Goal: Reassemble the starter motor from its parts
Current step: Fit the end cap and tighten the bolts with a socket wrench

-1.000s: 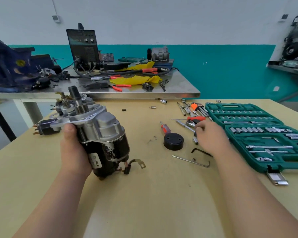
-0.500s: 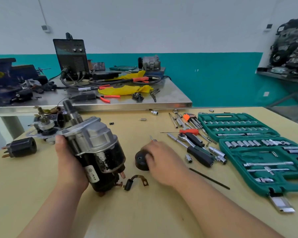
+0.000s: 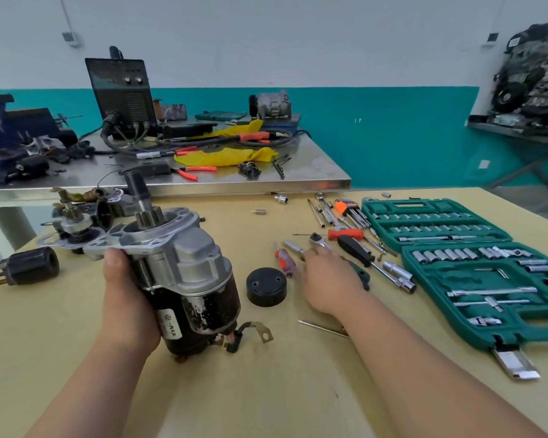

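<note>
My left hand [image 3: 127,298] grips the starter motor [image 3: 196,279] by its black body, tilted, with the silver nose housing and pinion shaft pointing up and away. A wire with a brass terminal [image 3: 261,331] hangs from its lower end. A black round end cap [image 3: 266,287] lies on the table just right of the motor. My right hand [image 3: 326,279] rests palm down past the cap, fingers spread over a ratchet [image 3: 317,240] and a green-handled tool [image 3: 363,275]; nothing is seen gripped. A black solenoid [image 3: 32,267] lies at the far left.
More loose motor parts [image 3: 76,222] sit behind the motor. A small red screwdriver [image 3: 283,259], hex keys and sockets lie by my right hand. The open green socket case [image 3: 456,257] fills the right side. A thin long rod [image 3: 321,328] lies under my right forearm. A steel bench [image 3: 298,181] stands behind.
My right hand left the tools, touched the black end cap, then moved right again onto the tools. The cap stays on the table. The left hand keeps holding the motor.
</note>
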The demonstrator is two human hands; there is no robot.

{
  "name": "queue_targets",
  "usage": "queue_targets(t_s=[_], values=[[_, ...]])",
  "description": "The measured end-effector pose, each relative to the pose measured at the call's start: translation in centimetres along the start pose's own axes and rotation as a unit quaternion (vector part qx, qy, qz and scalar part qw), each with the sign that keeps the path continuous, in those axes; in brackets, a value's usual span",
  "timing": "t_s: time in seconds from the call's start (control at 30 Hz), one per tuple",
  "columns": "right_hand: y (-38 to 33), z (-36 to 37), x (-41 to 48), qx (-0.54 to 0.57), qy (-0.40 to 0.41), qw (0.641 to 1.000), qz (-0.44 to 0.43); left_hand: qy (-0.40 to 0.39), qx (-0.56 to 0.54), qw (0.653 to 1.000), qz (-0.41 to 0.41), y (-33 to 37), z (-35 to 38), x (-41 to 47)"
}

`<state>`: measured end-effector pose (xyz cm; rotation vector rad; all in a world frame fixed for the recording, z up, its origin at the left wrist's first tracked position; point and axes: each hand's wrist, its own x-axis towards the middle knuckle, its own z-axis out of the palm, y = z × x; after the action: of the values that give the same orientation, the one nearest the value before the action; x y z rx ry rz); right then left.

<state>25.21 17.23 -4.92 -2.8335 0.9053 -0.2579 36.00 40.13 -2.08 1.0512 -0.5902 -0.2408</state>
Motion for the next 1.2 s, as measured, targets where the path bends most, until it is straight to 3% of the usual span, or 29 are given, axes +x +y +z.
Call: queue_targets(t_s=[0.07,0.13,0.2,0.27,0.47,0.67,0.77,0.83,0.9,1.03,1.2], values=[[0.6,-0.8,0.2,0.040,0.065,0.997,0.010,-0.005,0.005,1.000,0.000,0.1,0.1,-0.1],[2.4,-1.7,0.5,0.013,0.110,0.988,0.103,-0.006,0.012,1.000,-0.001,0.2,0.0,-0.1],[4.6,-2.1,0.4,-0.025,0.061,0.973,0.220,0.006,0.004,1.000,-0.010,0.2,-0.1,-0.1],[5.6,-1.7,0.2,-0.030,-0.002,0.963,0.266,0.018,-0.004,1.000,-0.020,0.0,-0.3,0.1],[2.0,0.3,0.2,0.010,0.014,0.984,0.176,0.019,-0.035,0.999,-0.030,0.1,0.1,0.1],[0.0,0.8,0.4,0.179,0.024,0.979,0.095,-0.015,-0.019,0.999,-0.027,-0.2,1.6,-0.8],[1.8,0.1,0.3,0.207,0.097,0.970,0.087,-0.037,-0.016,0.999,-0.008,-0.5,1.9,-1.0],[3.9,-0.7,0.6,0.190,0.176,0.957,0.130,-0.043,-0.009,0.999,0.010,-0.6,2.2,-1.1],[6.1,-1.1,0.9,0.162,0.197,0.952,0.169,-0.047,0.000,0.999,0.021,-0.5,2.4,-1.3],[7.8,-0.6,2.1,0.119,0.158,0.959,0.205,-0.064,0.010,0.997,0.043,-0.4,2.6,-1.6],[7.2,-0.5,3.7,-0.023,0.085,0.983,0.164,-0.090,0.021,0.994,0.064,-0.5,2.7,-1.5]])
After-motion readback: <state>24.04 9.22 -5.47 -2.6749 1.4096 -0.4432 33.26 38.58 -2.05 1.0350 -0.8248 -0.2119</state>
